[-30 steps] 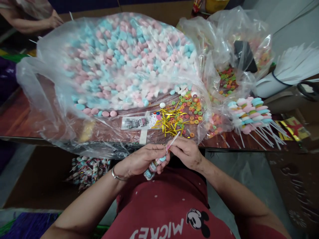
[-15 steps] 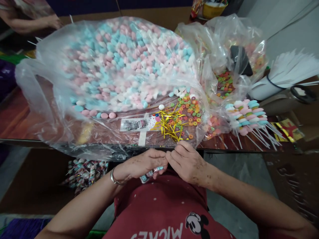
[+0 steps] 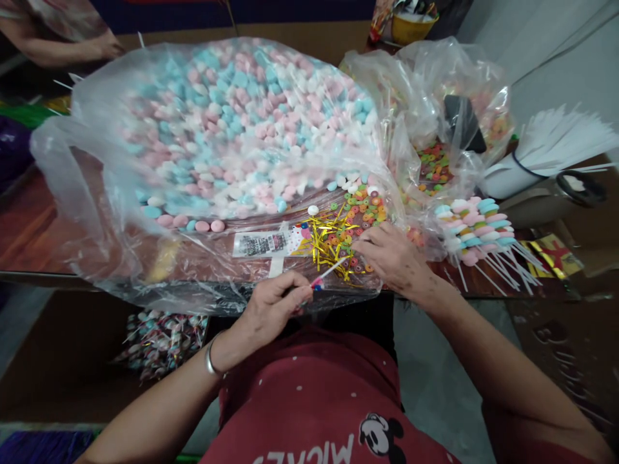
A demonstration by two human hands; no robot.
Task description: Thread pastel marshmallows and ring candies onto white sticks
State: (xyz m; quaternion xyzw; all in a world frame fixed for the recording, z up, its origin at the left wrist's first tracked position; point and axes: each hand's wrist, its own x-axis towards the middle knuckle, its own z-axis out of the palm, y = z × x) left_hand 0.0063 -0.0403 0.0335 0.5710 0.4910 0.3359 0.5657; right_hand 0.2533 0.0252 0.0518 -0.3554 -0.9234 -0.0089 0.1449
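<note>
Plastic bag (image 3: 89, 96), clear: held pink, blue and white marshmallows (image 3: 232, 129). Second bag (image 3: 403, 71), right: held gummy rings (image 3: 432, 169). Brown box (image 3: 53, 354), lower left: held heaped sweets (image 3: 162, 341). Yellow bowl (image 3: 411, 30), far back: contents were unclear. Left hand (image 3: 271, 306): was closed on a wrapped skewer (image 3: 327, 272) at the table's (image 3: 29, 254) near edge, white stick pointing rightward. Right hand (image 3: 396, 261): fingers were bent beside gold ties (image 3: 326, 241); whether they gripped one could not be told.

The shirt (image 3: 309, 367) is dark red with small white dots (image 3: 299, 388), white capitals (image 3: 312, 453) at six o'clock and a black-and-white cartoon mouse head (image 3: 380, 435) at five. Its short sleeve (image 3: 515, 428) shows at four o'clock; a silver-coloured bangle (image 3: 209, 359) rings the left wrist (image 3: 227, 350) near seven o'clock.
</note>
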